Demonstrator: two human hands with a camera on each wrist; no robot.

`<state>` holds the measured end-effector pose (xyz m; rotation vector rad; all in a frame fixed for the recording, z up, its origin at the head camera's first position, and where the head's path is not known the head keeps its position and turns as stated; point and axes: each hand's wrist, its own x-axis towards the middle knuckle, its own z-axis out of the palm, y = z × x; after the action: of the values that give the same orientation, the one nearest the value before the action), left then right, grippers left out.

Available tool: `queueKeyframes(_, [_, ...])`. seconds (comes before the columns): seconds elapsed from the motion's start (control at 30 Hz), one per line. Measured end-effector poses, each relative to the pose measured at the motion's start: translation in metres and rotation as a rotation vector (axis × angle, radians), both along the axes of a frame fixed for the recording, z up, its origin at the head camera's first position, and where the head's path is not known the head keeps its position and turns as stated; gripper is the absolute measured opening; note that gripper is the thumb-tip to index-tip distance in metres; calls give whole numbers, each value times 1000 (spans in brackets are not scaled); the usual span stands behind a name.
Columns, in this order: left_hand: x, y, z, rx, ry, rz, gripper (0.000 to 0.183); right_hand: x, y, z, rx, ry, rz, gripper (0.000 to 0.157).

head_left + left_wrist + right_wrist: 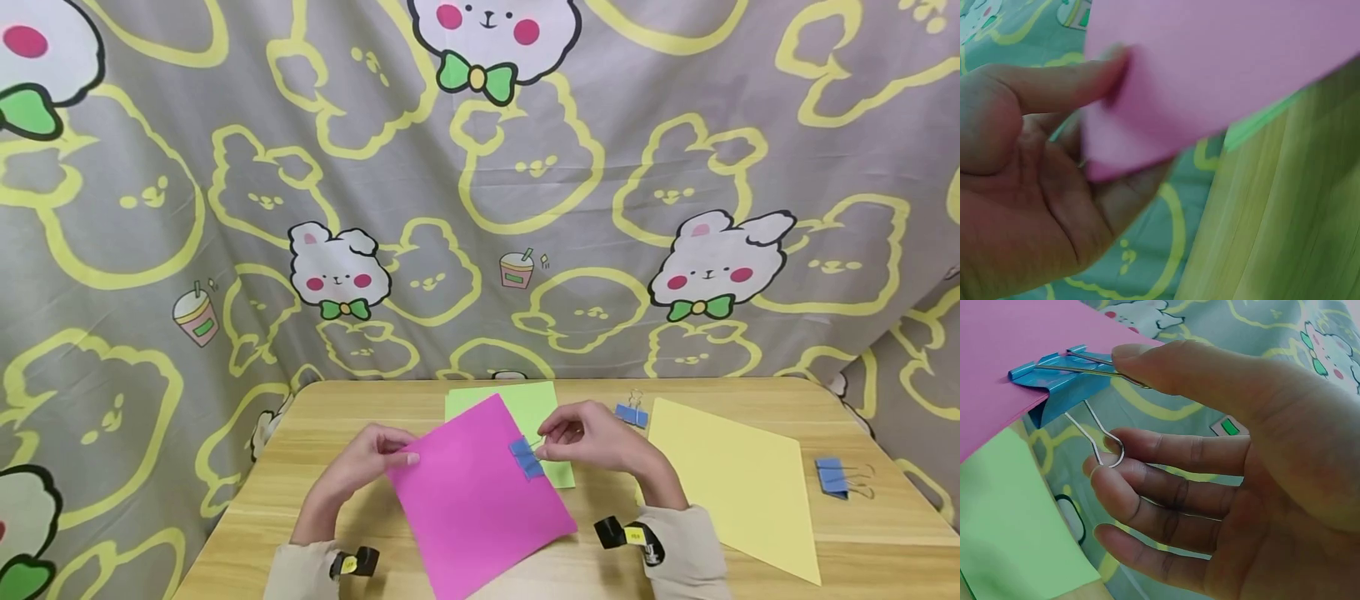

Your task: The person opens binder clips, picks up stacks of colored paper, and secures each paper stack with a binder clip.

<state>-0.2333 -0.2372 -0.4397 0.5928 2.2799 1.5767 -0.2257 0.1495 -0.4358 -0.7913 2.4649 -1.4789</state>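
A magenta sheet of paper (480, 500) is held up at a tilt above the table. My left hand (378, 454) pinches its left corner, thumb on the near face and fingers behind, as the left wrist view also shows. On the sheet's right edge sits a blue binder clip (527, 458). My right hand (588, 435) holds this clip by its wire handles. In the right wrist view the thumb (1147, 362) lies on the upper handle, and fingertips touch the lower handle (1107, 447). The two handles stand apart, and the clip's blue body (1063, 390) straddles the paper's edge.
Green paper (498, 392) lies on the wooden table (337, 408) behind the magenta sheet. Yellow paper (738, 483) lies to the right. One blue binder clip (632, 415) rests at the back, another (832, 477) at the far right. A patterned curtain (480, 208) hangs behind.
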Motion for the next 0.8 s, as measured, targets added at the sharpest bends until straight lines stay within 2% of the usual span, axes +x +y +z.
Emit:
queueKeyframes(0.2, [3,6,1,-57,47,-105,10,2,-13,0,6,-7,43,29])
queueKeyframes(0.37, [5,15,-1,-72,75,-162,11,4,-25,-1,10,3,71,34])
queueKeyframes(0.63, [6,23,-4,-92,67,-154,17,3,-36,-3,65,62,62,31])
queueKeyframes(0.8, [4,22,-6,-103,75,-137,19,3,-33,-5,88,51,38,45])
